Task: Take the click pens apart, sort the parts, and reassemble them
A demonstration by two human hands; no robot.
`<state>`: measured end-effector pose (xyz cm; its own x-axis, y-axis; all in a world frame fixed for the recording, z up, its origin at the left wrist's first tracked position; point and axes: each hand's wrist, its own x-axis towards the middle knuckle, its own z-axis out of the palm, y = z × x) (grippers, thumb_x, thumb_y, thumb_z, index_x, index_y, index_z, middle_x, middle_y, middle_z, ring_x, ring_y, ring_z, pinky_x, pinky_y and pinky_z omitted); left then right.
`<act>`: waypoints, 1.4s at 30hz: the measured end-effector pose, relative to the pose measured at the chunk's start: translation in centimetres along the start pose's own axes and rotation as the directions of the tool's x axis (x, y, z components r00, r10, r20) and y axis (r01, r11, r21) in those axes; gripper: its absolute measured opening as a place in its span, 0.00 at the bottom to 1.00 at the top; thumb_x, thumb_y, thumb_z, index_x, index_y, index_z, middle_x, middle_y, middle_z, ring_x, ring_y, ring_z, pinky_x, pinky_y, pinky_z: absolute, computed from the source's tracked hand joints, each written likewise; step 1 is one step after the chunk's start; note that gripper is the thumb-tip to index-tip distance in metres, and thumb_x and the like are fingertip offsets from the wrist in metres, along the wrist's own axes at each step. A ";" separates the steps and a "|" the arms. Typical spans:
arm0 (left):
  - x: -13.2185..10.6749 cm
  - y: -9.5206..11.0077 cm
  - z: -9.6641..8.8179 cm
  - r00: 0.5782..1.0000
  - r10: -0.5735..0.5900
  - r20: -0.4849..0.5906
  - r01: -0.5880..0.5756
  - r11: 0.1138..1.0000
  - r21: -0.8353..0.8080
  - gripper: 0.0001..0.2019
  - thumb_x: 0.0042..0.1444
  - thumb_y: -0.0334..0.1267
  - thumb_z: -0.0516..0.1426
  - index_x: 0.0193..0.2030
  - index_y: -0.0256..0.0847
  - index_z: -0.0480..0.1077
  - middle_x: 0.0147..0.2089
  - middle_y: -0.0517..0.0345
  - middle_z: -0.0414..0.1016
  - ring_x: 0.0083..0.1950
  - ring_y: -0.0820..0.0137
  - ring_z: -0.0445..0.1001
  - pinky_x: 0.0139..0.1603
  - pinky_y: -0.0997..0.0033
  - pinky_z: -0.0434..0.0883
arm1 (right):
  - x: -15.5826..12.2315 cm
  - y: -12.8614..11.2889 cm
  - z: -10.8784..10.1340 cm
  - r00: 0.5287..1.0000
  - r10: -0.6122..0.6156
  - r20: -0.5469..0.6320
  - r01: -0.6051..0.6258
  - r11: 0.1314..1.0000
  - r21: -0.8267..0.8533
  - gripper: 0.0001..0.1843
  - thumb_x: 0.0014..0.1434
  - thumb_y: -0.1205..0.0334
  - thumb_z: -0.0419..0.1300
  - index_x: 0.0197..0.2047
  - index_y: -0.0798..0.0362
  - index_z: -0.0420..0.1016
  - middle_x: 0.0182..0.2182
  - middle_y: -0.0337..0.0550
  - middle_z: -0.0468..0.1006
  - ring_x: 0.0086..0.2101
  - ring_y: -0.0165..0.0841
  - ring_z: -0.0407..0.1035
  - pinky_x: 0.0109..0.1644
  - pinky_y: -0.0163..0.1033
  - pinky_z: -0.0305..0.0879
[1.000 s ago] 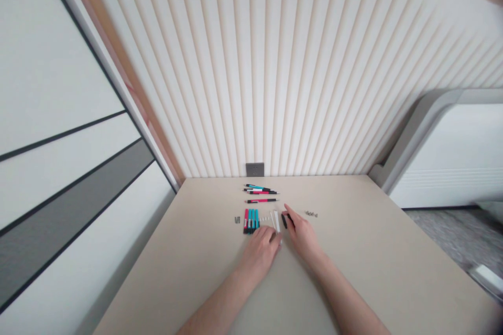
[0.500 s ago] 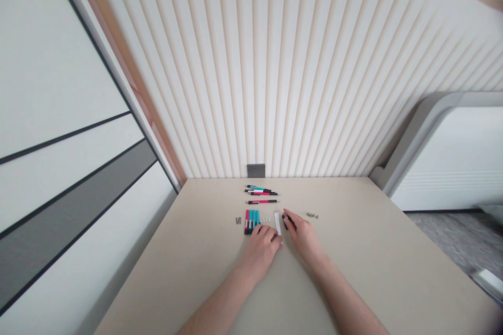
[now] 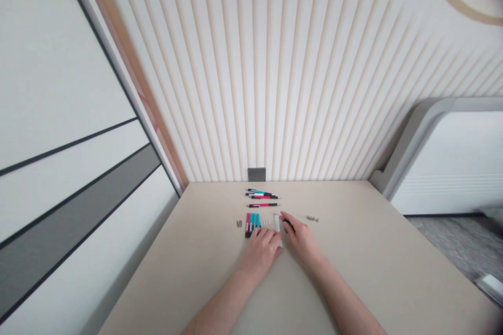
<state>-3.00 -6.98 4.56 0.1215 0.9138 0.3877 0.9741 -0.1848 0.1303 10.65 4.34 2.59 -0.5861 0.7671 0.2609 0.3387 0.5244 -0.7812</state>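
Left hand point(image 3: 261, 252) lies palm-down, fingers curled; right hand point(image 3: 300, 238) just beside it, angled inward.

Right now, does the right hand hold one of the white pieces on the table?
No, the right hand has a small black part at its fingertips; the white pieces lie beside it.

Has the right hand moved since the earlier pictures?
Yes, the right hand has shifted left: its fingertips now sit further from the small grey parts and nearer the white strips.
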 end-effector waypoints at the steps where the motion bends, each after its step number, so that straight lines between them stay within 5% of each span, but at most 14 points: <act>1: -0.1 -0.1 -0.2 0.999 -0.023 -0.024 0.023 0.999 -0.032 0.13 0.61 0.37 0.58 0.52 0.43 0.67 0.42 0.55 0.75 0.46 0.61 0.73 0.46 0.59 0.69 | -0.1 -0.2 0.0 1.000 -0.017 0.016 0.017 1.000 0.014 0.22 0.66 0.58 0.47 0.60 0.49 0.68 0.50 0.48 0.79 0.48 0.39 0.74 0.55 0.47 0.68; 6: -0.4 -0.9 -0.8 0.976 -0.152 -0.158 0.127 0.980 -0.155 0.11 0.64 0.33 0.54 0.53 0.42 0.67 0.44 0.53 0.76 0.45 0.62 0.74 0.46 0.59 0.71 | -0.6 -1.5 -0.3 0.974 -0.182 0.137 0.172 0.982 0.078 0.25 0.65 0.61 0.49 0.66 0.47 0.61 0.50 0.46 0.78 0.51 0.37 0.72 0.57 0.47 0.67; 14: -0.5 -1.2 -1.1 0.989 -0.016 -0.149 0.018 1.000 0.013 0.13 0.65 0.30 0.52 0.54 0.43 0.69 0.42 0.54 0.75 0.44 0.63 0.74 0.44 0.61 0.70 | -1.1 -2.1 0.0 0.957 -0.215 0.194 0.171 0.960 0.222 0.27 0.65 0.62 0.50 0.67 0.49 0.58 0.50 0.46 0.78 0.48 0.37 0.73 0.55 0.45 0.67; 18: -0.6 -1.2 -1.0 0.988 0.022 -0.150 -0.013 0.998 0.061 0.11 0.66 0.31 0.51 0.51 0.43 0.71 0.41 0.54 0.75 0.42 0.63 0.74 0.44 0.61 0.69 | -1.4 -2.5 0.3 0.957 -0.161 0.241 0.081 0.947 0.311 0.28 0.66 0.58 0.50 0.68 0.49 0.56 0.40 0.42 0.81 0.31 0.32 0.74 0.40 0.39 0.73; 22: -0.6 -1.4 -0.6 0.988 -0.008 -0.153 0.021 0.996 0.084 0.08 0.65 0.31 0.52 0.42 0.41 0.72 0.38 0.55 0.75 0.40 0.63 0.74 0.42 0.61 0.69 | -1.6 -2.6 0.9 0.952 -0.099 0.289 -0.025 0.918 0.395 0.29 0.66 0.54 0.50 0.68 0.48 0.54 0.41 0.42 0.80 0.19 0.26 0.64 0.25 0.33 0.68; 28: -0.7 -1.7 -0.6 0.981 -0.135 -0.139 0.132 0.991 -0.033 0.08 0.66 0.33 0.51 0.44 0.42 0.72 0.38 0.54 0.76 0.41 0.63 0.75 0.42 0.61 0.71 | -1.0 -2.3 0.9 0.983 -0.078 0.166 0.015 0.936 0.352 0.22 0.61 0.55 0.56 0.57 0.52 0.71 0.43 0.47 0.80 0.28 0.30 0.70 0.34 0.38 0.72; 35: -0.7 -1.8 -0.6 0.973 -0.195 -0.121 0.171 0.967 -0.190 0.05 0.63 0.33 0.54 0.42 0.43 0.72 0.37 0.56 0.77 0.41 0.63 0.76 0.42 0.63 0.72 | -0.6 -1.9 0.8 0.994 -0.060 0.092 0.024 0.935 0.353 0.20 0.61 0.54 0.55 0.54 0.51 0.71 0.41 0.46 0.82 0.34 0.34 0.74 0.41 0.41 0.72; 42: -0.9 -2.3 0.1 0.965 -0.224 -0.132 0.183 0.946 -0.267 0.06 0.64 0.34 0.53 0.43 0.43 0.72 0.39 0.55 0.79 0.41 0.64 0.77 0.43 0.64 0.73 | -0.7 -1.5 0.7 0.999 -0.039 -0.009 0.039 0.954 0.298 0.21 0.64 0.49 0.53 0.52 0.53 0.73 0.35 0.44 0.80 0.29 0.33 0.72 0.34 0.36 0.69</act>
<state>-5.33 -7.33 3.80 -0.1265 0.8758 0.4657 0.8928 -0.1041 0.4383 10.03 2.79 3.24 -0.5921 0.7496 0.2959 0.0807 0.4204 -0.9037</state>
